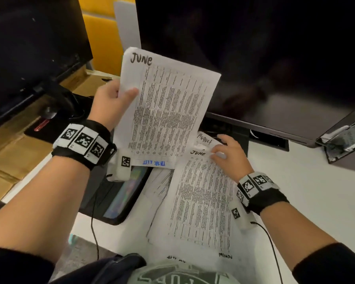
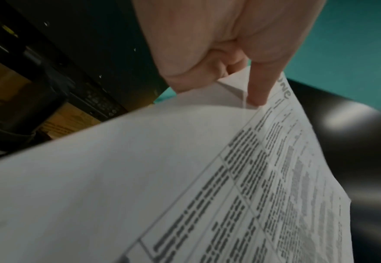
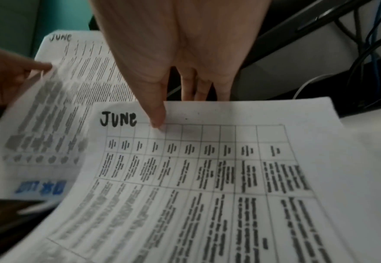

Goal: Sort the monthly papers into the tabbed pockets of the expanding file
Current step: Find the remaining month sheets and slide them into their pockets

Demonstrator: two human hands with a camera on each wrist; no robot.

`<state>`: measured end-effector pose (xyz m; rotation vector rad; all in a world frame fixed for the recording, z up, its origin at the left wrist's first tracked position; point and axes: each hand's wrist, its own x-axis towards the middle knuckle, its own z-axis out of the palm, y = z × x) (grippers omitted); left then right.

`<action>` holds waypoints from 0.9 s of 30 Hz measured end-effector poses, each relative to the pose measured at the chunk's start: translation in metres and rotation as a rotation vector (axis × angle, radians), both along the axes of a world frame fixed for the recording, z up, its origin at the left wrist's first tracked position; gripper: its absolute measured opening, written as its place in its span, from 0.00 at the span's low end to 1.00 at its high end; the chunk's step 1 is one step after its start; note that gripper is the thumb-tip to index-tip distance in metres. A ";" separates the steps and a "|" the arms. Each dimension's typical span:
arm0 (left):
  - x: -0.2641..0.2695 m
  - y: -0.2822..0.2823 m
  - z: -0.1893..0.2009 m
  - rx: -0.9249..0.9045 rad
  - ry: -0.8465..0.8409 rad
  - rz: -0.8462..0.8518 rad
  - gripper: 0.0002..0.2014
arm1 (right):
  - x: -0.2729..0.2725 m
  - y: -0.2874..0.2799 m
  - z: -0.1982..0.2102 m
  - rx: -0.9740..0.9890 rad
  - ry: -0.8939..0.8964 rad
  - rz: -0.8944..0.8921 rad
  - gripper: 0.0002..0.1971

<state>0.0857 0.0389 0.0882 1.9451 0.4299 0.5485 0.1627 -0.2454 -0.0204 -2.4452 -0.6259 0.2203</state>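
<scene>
My left hand (image 1: 121, 93) holds a printed sheet headed "June" (image 1: 168, 107) up above the desk, thumb on its face and fingers behind its left edge; the left wrist view shows that thumb (image 2: 259, 87) pressing the sheet (image 2: 140, 178). My right hand (image 1: 217, 152) pinches the top edge of a second "June" sheet (image 1: 203, 193), which lies on a loose pile of papers; in the right wrist view the thumb (image 3: 157, 115) sits beside the heading on this sheet (image 3: 207, 178). An "August" sheet (image 1: 204, 139) peeks out behind. The black expanding file (image 1: 123, 193) lies open at the left, partly covered.
A large dark monitor (image 1: 254, 58) stands right behind the papers, with a second one (image 1: 29, 48) at the far left. Cardboard boxes (image 1: 8, 156) sit left of the white desk (image 1: 305, 191). A device on a stand (image 1: 346, 136) is at the right. Thin cables run from both wrists.
</scene>
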 end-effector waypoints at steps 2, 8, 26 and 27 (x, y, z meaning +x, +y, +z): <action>-0.006 0.009 0.011 0.005 -0.056 -0.033 0.12 | -0.007 -0.004 0.017 0.080 -0.069 -0.009 0.04; -0.006 0.009 0.036 -0.014 -0.099 -0.263 0.11 | -0.032 -0.003 0.095 0.304 -0.352 0.047 0.02; -0.047 -0.001 0.003 -0.291 0.017 -0.507 0.11 | -0.082 0.079 0.190 0.214 -0.643 -0.243 0.08; -0.050 -0.002 -0.002 -0.311 -0.006 -0.490 0.11 | -0.084 0.078 0.185 0.218 -0.690 -0.278 0.13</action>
